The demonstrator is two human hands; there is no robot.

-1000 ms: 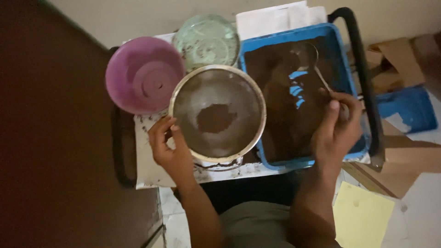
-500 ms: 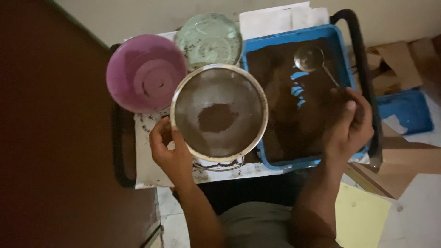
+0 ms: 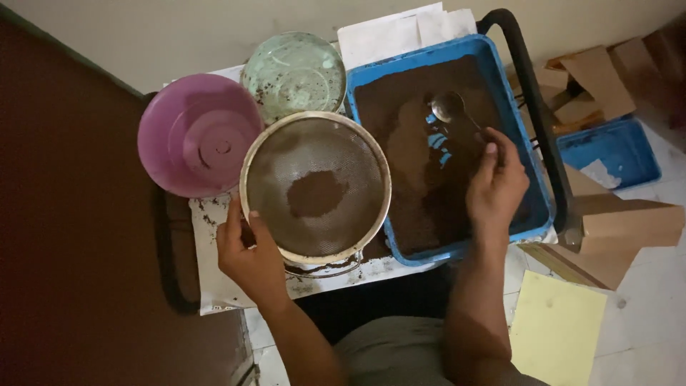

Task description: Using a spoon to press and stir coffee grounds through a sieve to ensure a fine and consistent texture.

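Now we see a round metal sieve [image 3: 315, 188] on the desk [image 3: 214, 286], with a small heap of brown powder in the middle of its mesh. Our left hand [image 3: 251, 254] grips the sieve's rim at its near left edge, thumb on the rim. Just beside it, to the right, a blue tray [image 3: 525, 121] holds a wide layer of the same brown powder, scraped thin in spots so blue shows through. Our right hand [image 3: 498, 186] is closed on the handle of a metal spoon [image 3: 449, 107], whose bowl rests over the powder at the tray's far side. Behind the sieve stand a purple bowl [image 3: 196, 136], which looks empty, and a pale green bowl [image 3: 294, 73] flecked with brown.

Since half a second ago, the right hand has moved leftward over the tray and the spoon with it; the left hand stays on the rim.

White paper [image 3: 400, 32] lies behind the tray; brown cardboard boxes [image 3: 622, 229], a blue bin [image 3: 611, 151] and a yellow sheet [image 3: 557, 329] lie on the floor to the right.
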